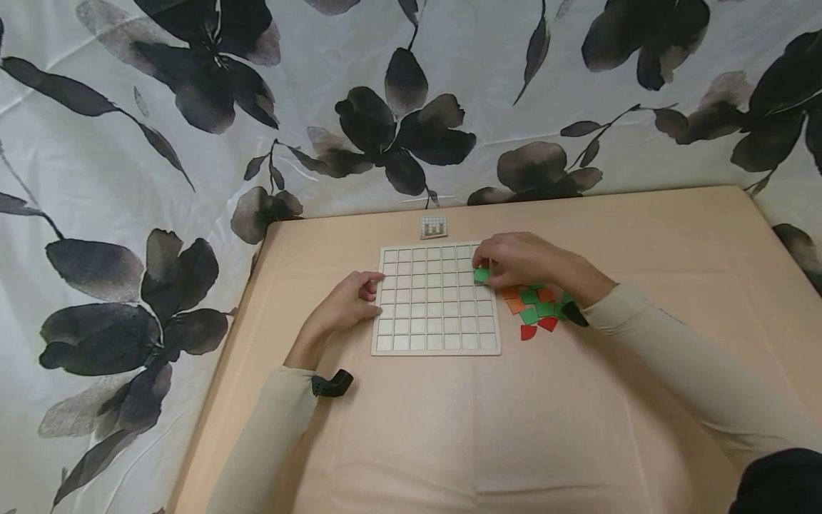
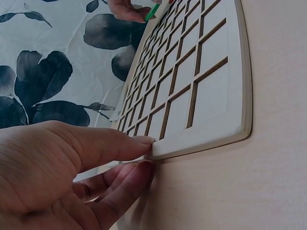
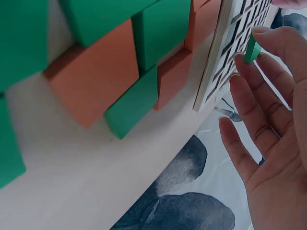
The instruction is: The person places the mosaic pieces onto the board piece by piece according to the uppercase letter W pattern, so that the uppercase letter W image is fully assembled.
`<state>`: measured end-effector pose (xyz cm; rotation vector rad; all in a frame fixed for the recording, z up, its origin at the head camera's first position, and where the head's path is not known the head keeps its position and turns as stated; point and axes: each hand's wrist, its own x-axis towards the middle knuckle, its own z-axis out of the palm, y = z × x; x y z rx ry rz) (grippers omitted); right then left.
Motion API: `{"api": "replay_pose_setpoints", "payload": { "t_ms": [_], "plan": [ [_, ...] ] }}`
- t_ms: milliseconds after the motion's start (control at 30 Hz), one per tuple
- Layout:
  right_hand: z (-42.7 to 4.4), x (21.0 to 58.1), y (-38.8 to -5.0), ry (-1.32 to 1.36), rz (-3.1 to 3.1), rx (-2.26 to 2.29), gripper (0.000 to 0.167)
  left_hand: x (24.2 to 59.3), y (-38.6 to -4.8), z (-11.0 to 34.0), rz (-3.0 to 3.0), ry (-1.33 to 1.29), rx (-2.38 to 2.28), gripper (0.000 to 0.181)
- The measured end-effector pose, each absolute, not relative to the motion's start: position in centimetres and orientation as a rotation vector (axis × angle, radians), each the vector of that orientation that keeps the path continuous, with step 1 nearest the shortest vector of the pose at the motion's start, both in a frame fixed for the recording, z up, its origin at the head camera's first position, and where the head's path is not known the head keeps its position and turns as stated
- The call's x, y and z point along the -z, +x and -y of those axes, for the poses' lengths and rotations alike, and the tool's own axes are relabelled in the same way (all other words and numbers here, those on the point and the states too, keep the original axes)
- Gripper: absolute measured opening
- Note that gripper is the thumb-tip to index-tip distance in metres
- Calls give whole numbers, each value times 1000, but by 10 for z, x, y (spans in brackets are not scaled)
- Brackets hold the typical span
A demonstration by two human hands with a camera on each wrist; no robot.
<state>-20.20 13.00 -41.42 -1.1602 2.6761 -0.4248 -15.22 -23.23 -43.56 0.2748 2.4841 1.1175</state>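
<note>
A pale wooden grid board point(image 1: 437, 353) with rows of square cells lies on the table. At its left edge my left hand point(image 1: 349, 298) pinches the frame, the thumb point(image 2: 110, 143) on top and curled fingers against the side. My right hand point(image 1: 523, 258) holds a small green square tile point(image 1: 481, 275) between thumb and fingertips, over the board's upper right edge. In the right wrist view that green tile point(image 3: 252, 49) is tilted, seen nearly edge-on. Below the right hand, green tiles point(image 1: 529, 315) and orange tiles point(image 1: 516, 305) lie loosely together beside the board.
Red pieces point(image 1: 528, 332), one with a rounded side, lie at the near end of the pile. A small card point(image 1: 433, 227) with a grid picture lies behind the board. A floral cloth point(image 1: 398, 107) hangs along the table's point(image 1: 514, 428) far and left sides.
</note>
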Motion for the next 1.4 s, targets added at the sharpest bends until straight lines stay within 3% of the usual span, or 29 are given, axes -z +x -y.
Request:
{"api": "replay_pose_setpoints", "payload": {
  "t_ms": [1400],
  "plan": [
    [-99,423,-211,-1261,-2622,329,27,435,-152,232,-2485,261,-1097,67]
  ]
}}
